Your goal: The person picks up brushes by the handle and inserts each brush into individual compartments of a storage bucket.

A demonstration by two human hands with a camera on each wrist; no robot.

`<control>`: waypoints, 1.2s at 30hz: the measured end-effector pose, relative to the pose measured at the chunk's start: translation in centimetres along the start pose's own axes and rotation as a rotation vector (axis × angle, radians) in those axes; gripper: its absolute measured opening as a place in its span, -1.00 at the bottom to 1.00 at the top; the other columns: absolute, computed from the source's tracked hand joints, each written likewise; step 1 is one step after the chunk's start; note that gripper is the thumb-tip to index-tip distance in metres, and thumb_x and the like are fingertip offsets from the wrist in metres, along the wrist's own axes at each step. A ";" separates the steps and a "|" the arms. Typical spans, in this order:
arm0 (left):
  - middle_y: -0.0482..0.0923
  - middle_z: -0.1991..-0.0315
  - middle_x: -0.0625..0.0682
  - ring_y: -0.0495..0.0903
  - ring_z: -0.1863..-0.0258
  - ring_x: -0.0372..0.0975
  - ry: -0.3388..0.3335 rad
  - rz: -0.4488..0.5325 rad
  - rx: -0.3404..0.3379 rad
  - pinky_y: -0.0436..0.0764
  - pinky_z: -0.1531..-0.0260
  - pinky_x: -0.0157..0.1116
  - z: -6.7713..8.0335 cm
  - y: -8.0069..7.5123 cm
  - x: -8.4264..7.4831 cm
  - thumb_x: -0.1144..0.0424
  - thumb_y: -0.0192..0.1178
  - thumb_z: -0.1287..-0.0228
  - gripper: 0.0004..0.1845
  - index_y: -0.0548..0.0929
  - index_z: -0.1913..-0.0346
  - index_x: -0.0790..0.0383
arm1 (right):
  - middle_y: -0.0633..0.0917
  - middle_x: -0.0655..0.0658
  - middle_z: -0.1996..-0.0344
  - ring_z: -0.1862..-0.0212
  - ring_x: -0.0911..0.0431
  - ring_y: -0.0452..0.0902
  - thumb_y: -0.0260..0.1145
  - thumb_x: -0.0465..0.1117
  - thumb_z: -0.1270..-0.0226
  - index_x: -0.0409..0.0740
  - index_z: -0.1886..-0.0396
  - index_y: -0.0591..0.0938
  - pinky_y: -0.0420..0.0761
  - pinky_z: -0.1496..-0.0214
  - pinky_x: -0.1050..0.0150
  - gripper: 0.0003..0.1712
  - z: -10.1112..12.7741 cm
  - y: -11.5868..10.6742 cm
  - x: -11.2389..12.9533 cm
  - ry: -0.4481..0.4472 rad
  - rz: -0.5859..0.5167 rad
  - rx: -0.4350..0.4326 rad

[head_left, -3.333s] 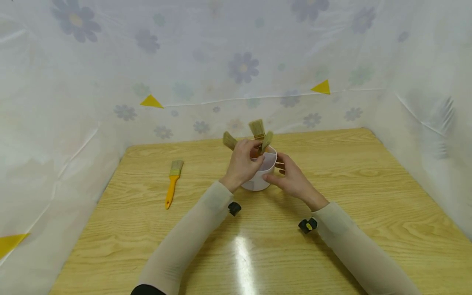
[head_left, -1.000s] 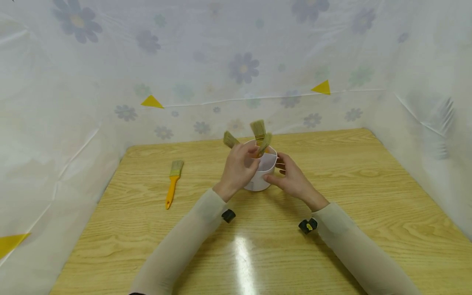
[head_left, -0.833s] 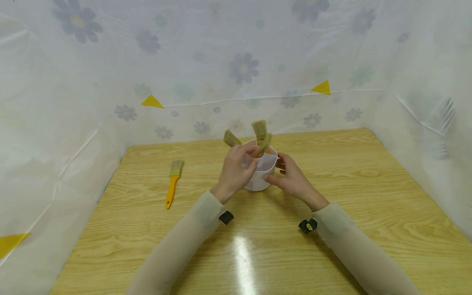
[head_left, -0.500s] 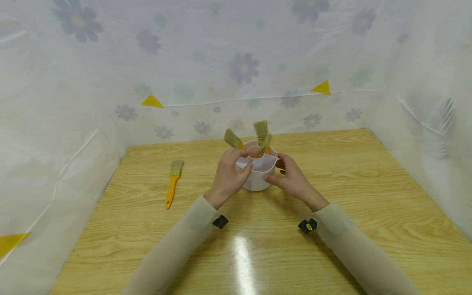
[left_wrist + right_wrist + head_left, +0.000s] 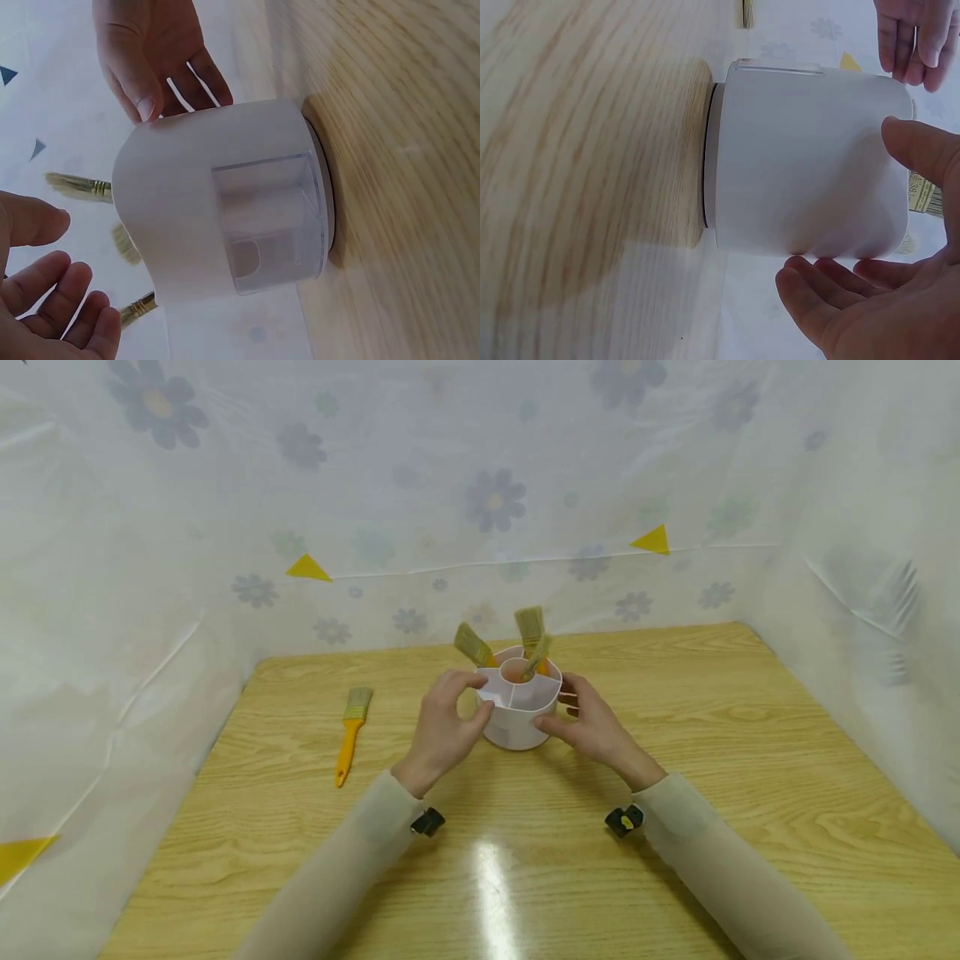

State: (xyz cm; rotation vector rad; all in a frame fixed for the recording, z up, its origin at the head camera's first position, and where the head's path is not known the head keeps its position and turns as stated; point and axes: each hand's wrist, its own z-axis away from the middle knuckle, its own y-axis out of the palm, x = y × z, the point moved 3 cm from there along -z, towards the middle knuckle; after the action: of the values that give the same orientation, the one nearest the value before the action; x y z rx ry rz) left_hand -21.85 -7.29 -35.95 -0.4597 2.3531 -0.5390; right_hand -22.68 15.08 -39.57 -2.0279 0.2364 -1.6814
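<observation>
A round white pen holder (image 5: 517,732) with several compartments and a clear drawer front (image 5: 262,225) stands upright on the table. Three paintbrushes lean in it, bristles up: one tilts out left (image 5: 472,644), one rises at the back (image 5: 529,627), and one slants from the central tube (image 5: 537,658). My right hand (image 5: 602,728) holds the holder's right side, thumb in front and fingers round the far wall. My left hand (image 5: 444,723), fingers loosely bent and holding nothing, hovers by the left rim. In the left wrist view a gap separates its fingers from the holder.
Another paintbrush (image 5: 350,737) with a yellow handle lies on the wooden table (image 5: 675,693) to the left. White floral sheeting (image 5: 420,485) hangs behind and along both sides, with yellow triangles on it.
My left hand has drawn back left and toward me from the brush in the central tube, which stays there. The holder and my right hand have hardly moved.
</observation>
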 end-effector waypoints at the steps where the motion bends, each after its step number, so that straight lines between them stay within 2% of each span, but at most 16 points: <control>1: 0.59 0.16 0.11 0.53 0.09 -0.12 -0.001 -0.001 -0.001 0.48 0.00 -0.22 0.1 -0.1 0.1 0.46 0.30 -0.09 -0.76 0.63 0.13 0.40 | 0.31 -0.27 -0.30 -0.30 -0.18 0.25 0.41 0.00 -0.19 -0.23 -0.46 0.09 0.27 -0.30 -0.13 0.00 0.0 0.0 0.0 0.002 0.001 0.000; 7: 0.60 0.19 0.14 0.53 0.13 -0.10 -0.004 -0.010 -0.011 0.49 0.04 -0.18 0.6 -0.9 0.4 0.47 0.32 -0.10 -0.78 0.64 0.15 0.40 | 0.32 -0.26 -0.28 -0.29 -0.17 0.26 0.42 0.00 -0.19 -0.23 -0.45 0.10 0.28 -0.30 -0.12 -0.01 -0.1 0.0 0.0 0.007 0.003 -0.003; 14: 0.60 0.18 0.10 0.54 0.11 -0.12 -0.036 -0.035 0.001 0.49 0.01 -0.18 1.3 -1.7 1.1 0.42 0.33 -0.12 -0.78 0.64 0.13 0.32 | 0.33 -0.28 -0.27 -0.29 -0.17 0.27 0.41 -0.01 -0.19 -0.24 -0.45 0.11 0.27 -0.30 -0.12 -0.02 -0.1 -0.1 -0.1 0.001 0.016 0.000; 25: 0.59 0.14 0.11 0.54 0.10 -0.10 -0.083 -0.071 0.006 0.51 0.03 -0.13 2.4 -2.9 2.3 0.38 0.31 -0.17 -0.77 0.64 0.09 0.30 | 0.32 -0.28 -0.28 -0.30 -0.19 0.26 0.41 0.01 -0.19 -0.23 -0.45 0.10 0.27 -0.30 -0.12 -0.02 0.0 -0.1 -0.2 0.012 0.019 0.001; 32: 0.59 0.16 0.16 0.54 0.14 -0.03 -0.075 -0.100 -0.014 0.53 0.10 -0.06 3.0 -3.9 2.7 0.40 0.32 -0.17 -0.76 0.64 0.09 0.33 | 0.34 -0.27 -0.27 -0.29 -0.17 0.27 0.41 0.00 -0.19 -0.24 -0.44 0.12 0.28 -0.31 -0.10 -0.02 -0.2 -0.1 -0.2 0.007 0.016 -0.002; 36: 0.59 0.15 0.16 0.54 0.14 -0.04 -0.083 -0.115 -0.017 0.53 0.09 -0.10 3.2 -4.3 3.2 0.39 0.33 -0.16 -0.75 0.64 0.09 0.33 | 0.34 -0.26 -0.27 -0.28 -0.16 0.27 0.41 0.01 -0.19 -0.24 -0.45 0.11 0.28 -0.30 -0.10 -0.02 -0.1 -0.1 -0.3 0.011 0.018 -0.001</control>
State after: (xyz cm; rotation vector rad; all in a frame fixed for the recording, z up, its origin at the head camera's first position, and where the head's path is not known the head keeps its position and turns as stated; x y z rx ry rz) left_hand -21.15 -13.27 -37.73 -0.6169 2.2638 -0.5427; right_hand -22.88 15.23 -39.76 -2.0121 0.2576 -1.6820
